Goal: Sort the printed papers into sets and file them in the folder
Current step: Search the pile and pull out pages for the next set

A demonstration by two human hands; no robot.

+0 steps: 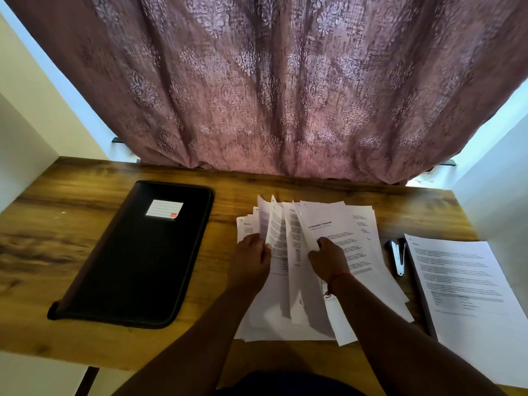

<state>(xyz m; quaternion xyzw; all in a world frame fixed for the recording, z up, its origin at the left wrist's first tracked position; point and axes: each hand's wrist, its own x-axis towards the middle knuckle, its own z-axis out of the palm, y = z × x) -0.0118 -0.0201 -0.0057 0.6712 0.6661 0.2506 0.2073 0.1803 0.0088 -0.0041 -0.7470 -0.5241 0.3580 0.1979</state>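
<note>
Both hands leaf through the loose printed papers: the left hand pinches one sheet, the right hand another. Fanned pages could slip and mix sets.

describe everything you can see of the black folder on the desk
The black folder lies flat and closed on the wooden desk, to the left of the loose papers and apart from them. It looks like a soft, matte zip case with rounded corners and a raised edge running round it. A white lined label with a small red mark sits near its far end. It lies slightly askew. Neither hand touches it.
</note>
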